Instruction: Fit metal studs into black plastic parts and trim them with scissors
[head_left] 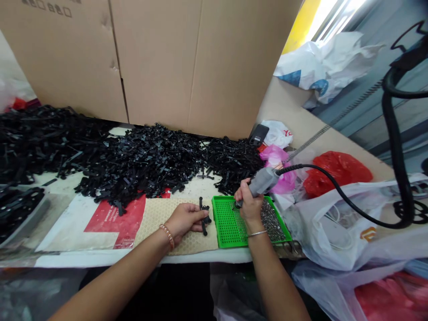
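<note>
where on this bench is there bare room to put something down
The tan honeycomb mat is bare left of the left hand; so is the white sheet beside the red print. Crowded: heap of black plastic parts behind, plastic bags right.

screwdriver (262, 182) tip hidden behind right hand (249, 206), screws (271, 220) too small to distinguish, black parts pile (100, 151) cut off left
</note>
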The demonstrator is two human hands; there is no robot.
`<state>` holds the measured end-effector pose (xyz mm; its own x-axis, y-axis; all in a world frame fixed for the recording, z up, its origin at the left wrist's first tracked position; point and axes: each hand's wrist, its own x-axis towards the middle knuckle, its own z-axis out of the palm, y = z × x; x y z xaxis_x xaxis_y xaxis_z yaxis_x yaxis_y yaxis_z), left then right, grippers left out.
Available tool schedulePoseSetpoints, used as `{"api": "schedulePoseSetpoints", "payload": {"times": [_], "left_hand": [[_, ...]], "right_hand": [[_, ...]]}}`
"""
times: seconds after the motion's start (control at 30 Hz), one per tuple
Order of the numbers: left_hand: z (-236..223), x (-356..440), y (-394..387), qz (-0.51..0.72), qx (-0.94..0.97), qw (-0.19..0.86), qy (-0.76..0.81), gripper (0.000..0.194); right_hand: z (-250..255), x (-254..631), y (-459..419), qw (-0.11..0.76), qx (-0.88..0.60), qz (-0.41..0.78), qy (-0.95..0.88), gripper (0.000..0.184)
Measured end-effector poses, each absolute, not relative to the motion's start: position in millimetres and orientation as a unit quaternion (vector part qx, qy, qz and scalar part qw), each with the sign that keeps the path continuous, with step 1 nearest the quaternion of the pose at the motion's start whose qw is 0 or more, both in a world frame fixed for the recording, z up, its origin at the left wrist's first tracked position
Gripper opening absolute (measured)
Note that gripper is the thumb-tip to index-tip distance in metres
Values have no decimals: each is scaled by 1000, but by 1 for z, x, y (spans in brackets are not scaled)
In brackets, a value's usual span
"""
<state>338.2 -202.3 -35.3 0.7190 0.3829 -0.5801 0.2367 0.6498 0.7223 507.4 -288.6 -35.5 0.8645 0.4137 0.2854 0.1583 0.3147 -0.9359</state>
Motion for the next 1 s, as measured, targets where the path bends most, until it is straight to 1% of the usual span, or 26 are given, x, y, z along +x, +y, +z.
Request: {"api": "schedulePoseSetpoints", "payload": {"times": [0.1,0.23,0.37,0.5,0.8,1.0], "left_hand": [[-36,339,-202,46,415,829,372,18],[-39,339,-203,50,417,830,367,18],[-40,339,-202,55,414,835,357,22],[-41,339,-202,58,425,832,353,26],[-50,340,-203,64,444,825,345,24],[-50,339,-202,63,441,827,344,28]], "right_hand": [[-28,507,-290,787,-567,75,-232,32],[-2,491,-292,836,-500,82,-212,31],[16,455,-289,846,-455,166,-225,26],[11,429,-282,833,-443,231,-236,24],[2,428,-282,833,-447,232,-228,25],[0,426,-281,833,-450,226,-226,24]]}}
